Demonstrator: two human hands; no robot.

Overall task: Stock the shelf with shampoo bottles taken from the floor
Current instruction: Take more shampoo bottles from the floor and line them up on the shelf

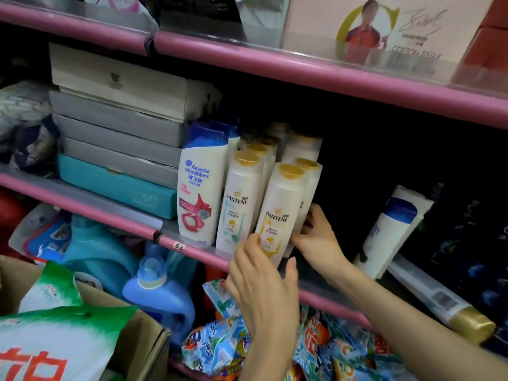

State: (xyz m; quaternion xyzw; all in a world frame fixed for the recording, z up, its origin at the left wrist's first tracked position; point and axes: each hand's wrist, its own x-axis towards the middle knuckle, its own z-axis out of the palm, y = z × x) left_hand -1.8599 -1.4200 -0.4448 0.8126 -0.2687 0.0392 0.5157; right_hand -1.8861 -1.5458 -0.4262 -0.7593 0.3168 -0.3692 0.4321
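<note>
Bottles fill the middle of the pink-edged shelf (pixel 192 250), and your two hands are on the front one. Your right hand (pixel 316 237) reaches in from the right, its fingers curled against the right side of the yellow-label Pantene bottle (pixel 280 213), which stands tilted at the shelf's front edge. Your left hand (pixel 261 284) is in front of that bottle's base with fingers spread fairly wide; its fingertips touch the lower left of the bottle, but you cannot tell whether they grip it. Just left of it stands a green-label Pantene bottle (pixel 239 199), and left again, touching it, a Head & Shoulders bottle (pixel 199 182) with a blue cap. More gold-capped bottles (pixel 301 148) sit behind in the dark of the shelf. Against the Head & Shoulders bottle's left side is a stack of flat boxes (pixel 118 125), the lowest one teal. Toward the right end of the shelf a wrapped blue-capped bottle (pixel 390 229) leans, well apart from your hands, and a gold-capped bottle (pixel 450 309) lies on its side at the front edge.
</note>
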